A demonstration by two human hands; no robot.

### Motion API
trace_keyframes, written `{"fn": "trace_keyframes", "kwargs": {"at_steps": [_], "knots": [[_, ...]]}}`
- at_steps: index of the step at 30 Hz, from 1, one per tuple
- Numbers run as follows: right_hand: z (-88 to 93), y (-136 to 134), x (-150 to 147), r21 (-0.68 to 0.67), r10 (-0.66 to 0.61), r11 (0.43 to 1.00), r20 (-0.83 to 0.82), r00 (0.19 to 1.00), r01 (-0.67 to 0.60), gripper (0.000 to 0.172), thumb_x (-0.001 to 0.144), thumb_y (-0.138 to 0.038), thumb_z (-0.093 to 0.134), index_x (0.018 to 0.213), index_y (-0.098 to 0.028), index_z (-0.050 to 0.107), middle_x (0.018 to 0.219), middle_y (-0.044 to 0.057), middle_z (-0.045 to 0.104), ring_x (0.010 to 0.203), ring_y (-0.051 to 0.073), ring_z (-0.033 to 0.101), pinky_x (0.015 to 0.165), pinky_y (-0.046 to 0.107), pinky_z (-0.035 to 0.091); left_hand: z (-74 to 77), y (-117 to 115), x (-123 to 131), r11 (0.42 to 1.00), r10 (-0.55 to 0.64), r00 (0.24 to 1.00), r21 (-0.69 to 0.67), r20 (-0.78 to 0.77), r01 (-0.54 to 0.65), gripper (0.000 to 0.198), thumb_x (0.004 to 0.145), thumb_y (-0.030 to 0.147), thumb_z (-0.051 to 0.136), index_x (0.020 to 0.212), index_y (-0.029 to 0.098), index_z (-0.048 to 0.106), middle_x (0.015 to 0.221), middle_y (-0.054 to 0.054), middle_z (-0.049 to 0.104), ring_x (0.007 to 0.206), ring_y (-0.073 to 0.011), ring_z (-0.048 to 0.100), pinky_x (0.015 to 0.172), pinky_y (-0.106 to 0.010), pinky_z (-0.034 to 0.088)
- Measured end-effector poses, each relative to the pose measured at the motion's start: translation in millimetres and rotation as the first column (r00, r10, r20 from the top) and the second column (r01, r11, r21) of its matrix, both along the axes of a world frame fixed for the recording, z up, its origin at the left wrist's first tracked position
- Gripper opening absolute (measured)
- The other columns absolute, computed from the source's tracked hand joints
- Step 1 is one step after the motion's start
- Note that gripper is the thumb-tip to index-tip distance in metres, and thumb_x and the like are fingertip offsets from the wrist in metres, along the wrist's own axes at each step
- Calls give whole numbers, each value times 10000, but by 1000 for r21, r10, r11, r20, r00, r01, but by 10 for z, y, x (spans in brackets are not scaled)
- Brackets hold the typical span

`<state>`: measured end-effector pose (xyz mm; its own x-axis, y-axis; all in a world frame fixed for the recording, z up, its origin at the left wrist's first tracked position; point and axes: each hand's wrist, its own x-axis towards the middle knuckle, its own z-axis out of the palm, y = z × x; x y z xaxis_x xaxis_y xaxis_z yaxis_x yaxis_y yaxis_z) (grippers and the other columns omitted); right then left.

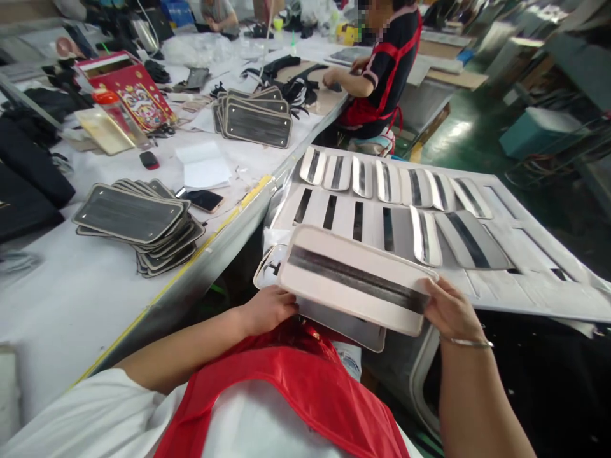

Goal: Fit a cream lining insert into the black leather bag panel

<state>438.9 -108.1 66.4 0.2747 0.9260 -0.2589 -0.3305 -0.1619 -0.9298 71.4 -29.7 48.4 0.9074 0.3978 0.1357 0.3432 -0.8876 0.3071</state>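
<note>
A light rectangular panel (353, 264) with rounded corners and a dark stripe along its length is held tilted in front of my body. My right hand (451, 308) pinches its right end, thumb on the upper face. At the lower left, my left hand (274, 310) is closed at the panel's edge, its fingertips partly hidden. Beneath it shows a second, greyer panel (344, 327); whether my left hand also grips that one I cannot tell. Similar striped panels (472, 238) lie in rows on a pale board (539, 299) just beyond.
On the left table (48, 305) stand two stacks of dark panels (133, 213) (258, 124), with a phone (206, 200), white paper (203, 165) and a red box (138, 92) nearby. A co-worker (386, 76) in a red apron works at the table's far side.
</note>
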Motion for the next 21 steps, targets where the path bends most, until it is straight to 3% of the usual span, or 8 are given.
{"fn": "trace_keyframes", "kwargs": {"at_steps": [3, 9, 13, 15, 18, 21], "knots": [[-41, -162, -125, -16, -47, 999, 5, 999, 47, 242, 690, -327, 707, 896, -233, 625, 797, 9, 678, 745, 176, 653, 685, 305, 554, 29, 27, -45, 992, -83, 993, 91, -88, 91, 187, 887, 223, 430, 824, 184, 601, 771, -42, 584, 729, -180, 504, 619, -306, 397], [-140, -93, -473, -100, 108, 990, 62, 992, -101, 338, 699, -381, 702, 968, -200, 607, 837, 38, 677, 736, 191, 649, 665, 323, 544, 47, 15, -60, 985, -95, 992, 134, -84, 106, 202, 910, 211, 394, 824, 163, 570, 786, -32, 562, 747, -160, 474, 662, -293, 377], [-117, -106, -434, -140, 117, 985, 152, 981, -96, 550, 683, -378, 715, 1176, -263, 501, 924, 31, 670, 719, 162, 642, 626, 281, 533, 12, -1, -75, 980, -96, 993, 170, -63, 105, 172, 900, 205, 418, 823, 165, 565, 777, -27, 558, 744, -167, 467, 639, -304, 358], [-136, -119, -390, -173, 169, 976, 199, 965, -135, 550, 698, -398, 695, 1191, -254, 499, 988, 55, 661, 772, 167, 639, 657, 284, 531, 2, -6, -91, 975, -106, 993, 191, -50, 114, 153, 893, 200, 428, 837, 165, 566, 779, -28, 559, 742, -171, 464, 624, -312, 347], [-222, -94, -358, -192, 237, 966, 407, 882, -171, 481, 728, -438, 648, 1140, -211, 551, 1078, 85, 636, 895, 199, 620, 742, 307, 523, 1, -2, -119, 967, -125, 991, 217, -49, 132, 132, 881, 188, 439, 857, 159, 565, 788, -35, 564, 736, -174, 460, 612, -322, 336], [-301, -46, -350, -222, 297, 954, 625, 722, -200, 465, 772, -453, 581, 1161, -202, 545, 1137, 88, 612, 990, 223, 591, 809, 326, 504, 4, 14, -141, 961, -144, 989, 232, -34, 148, 124, 872, 181, 447, 854, 154, 568, 775, -42, 561, 727, -173, 459, 612, -325, 332]]}}
